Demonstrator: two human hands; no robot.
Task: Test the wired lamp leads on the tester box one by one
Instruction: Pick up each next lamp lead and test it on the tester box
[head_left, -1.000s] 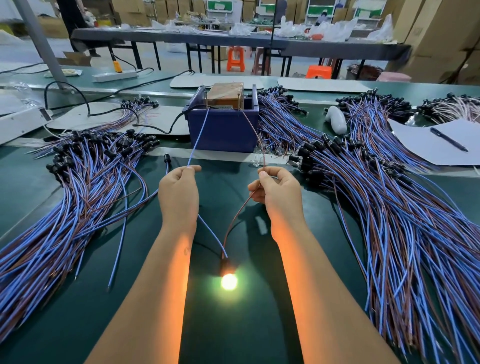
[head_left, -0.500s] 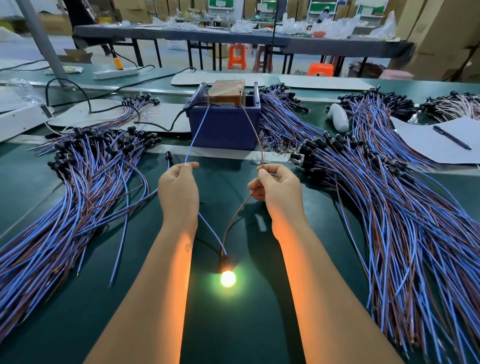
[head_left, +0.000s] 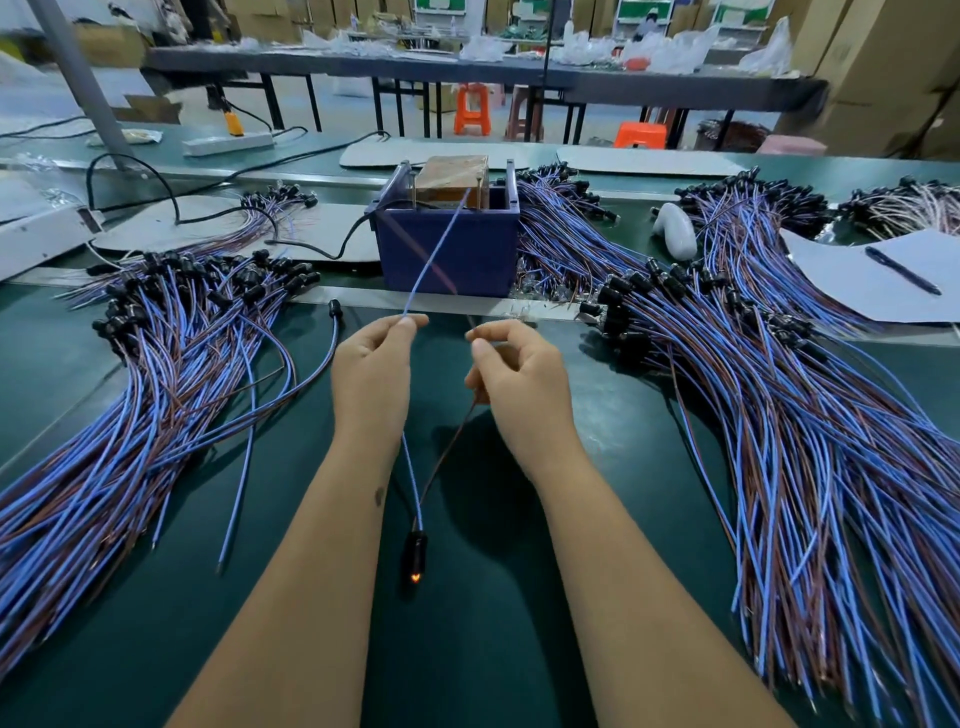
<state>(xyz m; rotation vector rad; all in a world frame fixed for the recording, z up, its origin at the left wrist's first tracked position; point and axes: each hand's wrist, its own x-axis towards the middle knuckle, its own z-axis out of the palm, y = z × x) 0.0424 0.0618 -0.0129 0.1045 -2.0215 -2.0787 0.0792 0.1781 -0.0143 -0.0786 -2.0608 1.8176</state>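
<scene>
Nearest, low on the green worktop (head_left: 519, 649) between the two forearms, the black lamp holder (head_left: 414, 558) of the lead under test lies with only a dim orange glow at its tip. From it a blue wire (head_left: 410, 470) and a brown wire (head_left: 448, 452) rise to the hands. Left hand (head_left: 371, 371): grip narrow, thumb and forefinger pinching the blue wire, which runs on up and away to the top of the tester box (head_left: 449, 239). Right hand (head_left: 517, 379): fingers curled, thumb and forefinger pinching the brown wire; its far end is blurred, contact with the box cannot be told. Left of the hands, a fanned bundle of blue-and-brown leads (head_left: 130, 415) with black holders at the far end; right, a larger bundle (head_left: 779, 415) of the same. The blue box stands past the hands, a brown block inside it, a black cable (head_left: 332, 244) entering from the left. Further right, a sheet of paper (head_left: 857, 270) with a pen (head_left: 903, 271) on it.
</scene>
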